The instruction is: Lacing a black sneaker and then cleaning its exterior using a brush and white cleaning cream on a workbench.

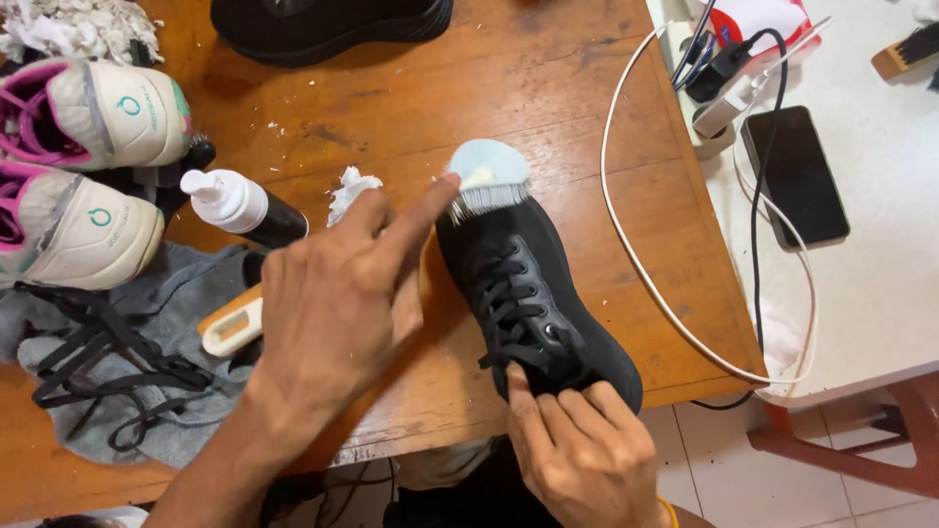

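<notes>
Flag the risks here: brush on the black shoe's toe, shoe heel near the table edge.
1. The black shoe has its heel at the wooden table edge, held only by the right hand; a hard brush stroke might push it off.
2. The left hand works the brush close to the spray bottle; a swing could tip it.
</notes>
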